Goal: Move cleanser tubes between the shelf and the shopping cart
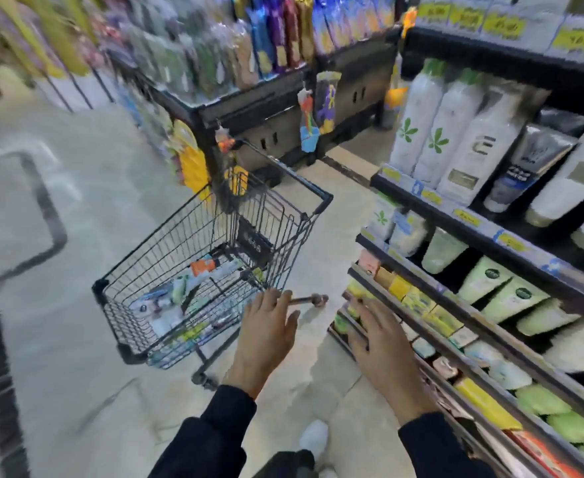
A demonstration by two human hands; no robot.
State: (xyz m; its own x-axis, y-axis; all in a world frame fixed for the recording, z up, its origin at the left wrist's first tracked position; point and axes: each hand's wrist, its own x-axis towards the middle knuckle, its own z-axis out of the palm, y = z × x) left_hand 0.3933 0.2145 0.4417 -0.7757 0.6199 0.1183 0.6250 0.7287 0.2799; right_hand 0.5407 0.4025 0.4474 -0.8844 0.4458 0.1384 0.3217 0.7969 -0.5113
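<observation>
A black wire shopping cart (166,236) stands in the aisle, left of the shelf. Several cleanser tubes (177,298) lie in its basket, white, green and orange. My left hand (266,336) reaches over the cart's handle (304,300) with fingers spread and holds nothing. My right hand (383,343) hovers with straight fingers in front of the shelf (483,232) on the right, empty. The shelf holds white tubes with green leaves (418,122), a dark tube (532,163) and pale green tubes (511,294). The picture is blurred.
Lower shelf rows carry small yellow and green boxes (418,301). Another rack of bagged goods (235,50) stands behind the cart. Light floor with a dark line (42,208) spreads to the left. My white shoe (314,438) shows at the bottom.
</observation>
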